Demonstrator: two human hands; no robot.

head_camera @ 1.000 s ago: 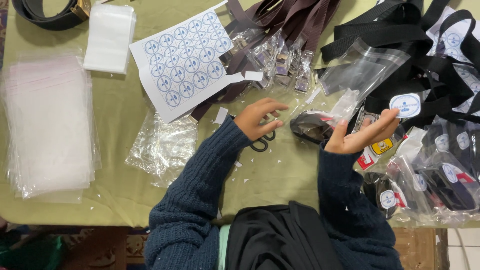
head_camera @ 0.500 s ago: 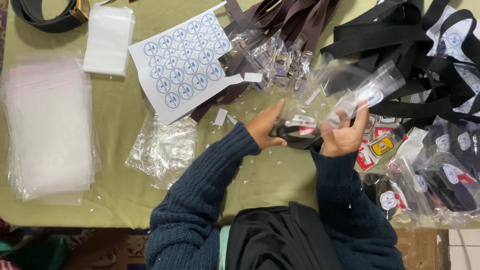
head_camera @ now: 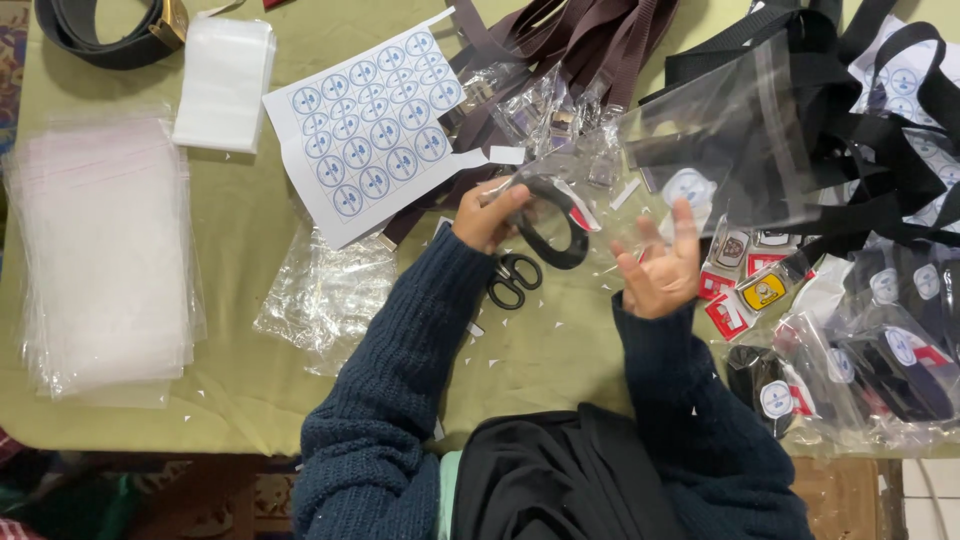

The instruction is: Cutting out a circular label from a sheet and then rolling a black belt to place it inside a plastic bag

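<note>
Head view
Counter: olive-green cloth over the counter (head_camera: 250, 390), crowded with packing goods and dotted with small paper scraps.
Left hand: the left hand (head_camera: 487, 215) is closed around a coiled black belt (head_camera: 548, 228), fingers curled over the top of the loop, just above the counter near the middle.
Right hand: the right hand (head_camera: 662, 268) is open, fingers spread and holding nothing, beside a large clear plastic bag (head_camera: 735, 140) that stands up in front of it; whether a fingertip touches the bag's lower edge I cannot tell.
Belt handling: probably light and pliable, a springy coil that wants to unwind; best pinched across the coil so the turns stay together.
Bag handling: thin, slick and floppy film, likely to cling or slip; best taken at the open edge with fingertips.
Scissors: black-handled scissors (head_camera: 512, 279) lie flat just below the belt.
Sticker sheet: a white sheet of round blue stickers (head_camera: 375, 125) lies left of the left hand.
Bag stack: a pile of clear bags (head_camera: 100, 250) sits far left.
Straps: brown straps (head_camera: 590, 40) and black straps (head_camera: 880, 130) heap along the top and right.
Packed items: bagged belts (head_camera: 880, 370) lie at the right.
</note>
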